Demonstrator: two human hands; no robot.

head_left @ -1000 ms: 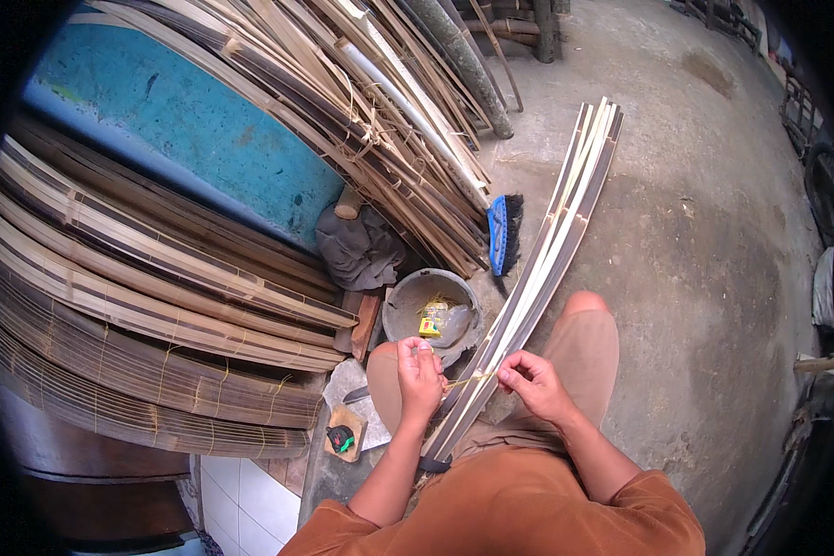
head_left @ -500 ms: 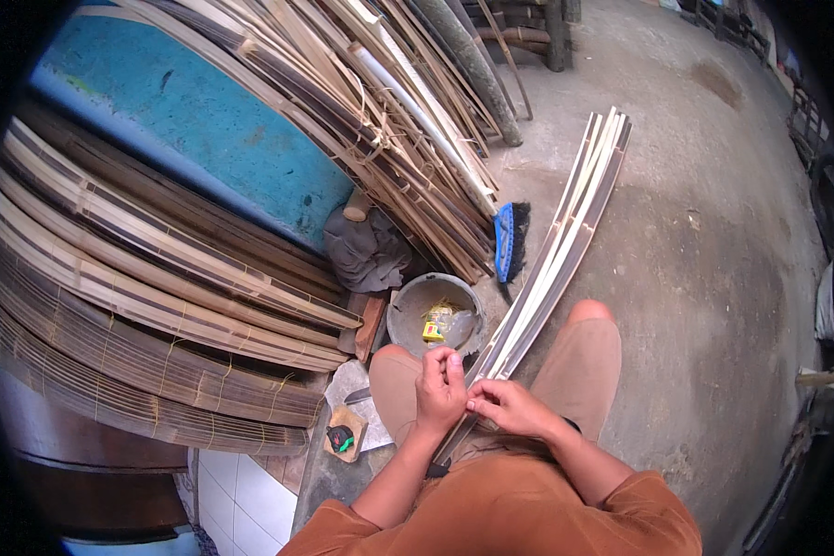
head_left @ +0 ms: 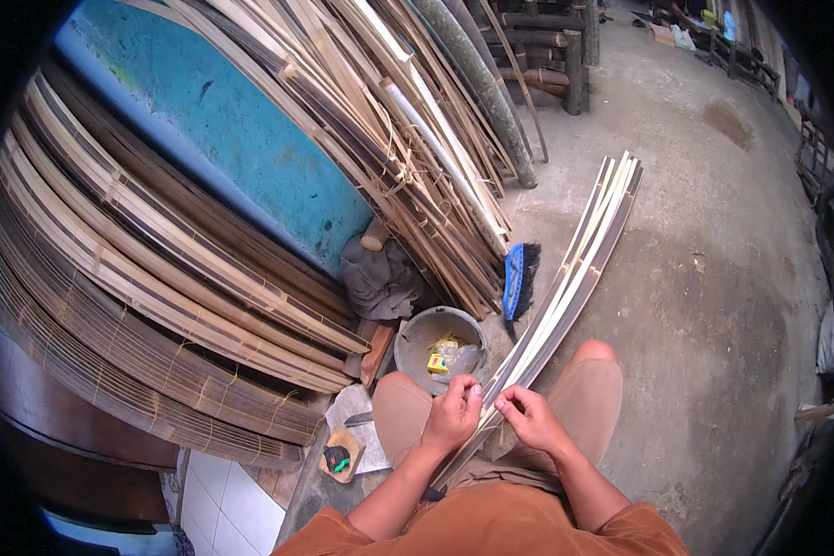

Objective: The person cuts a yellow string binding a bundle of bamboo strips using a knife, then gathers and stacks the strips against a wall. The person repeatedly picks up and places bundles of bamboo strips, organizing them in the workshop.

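A bundle of long bamboo strips, pale and dark brown, slants from my lap between my knees toward the far right. My left hand is closed on the left side of the bundle's near end, thumb pressed to the curled fingers. On the right side of the strips, my right hand is closed in a pinch, its fingertips pointing toward the left hand. A small gap separates the hands. Whatever is in either grip is too small or hidden to make out.
Beyond my left knee stands a grey bowl with a yellow box inside. A blue brush head touches the floor near the bundle. Rolled bamboo blinds and leaning bamboo strips fill the left. A knife lies by my left knee.
My hands have moved apart slightly, the right one shifting rightward off the left. The whole view has tilted up, so the scene sits lower in the picture.
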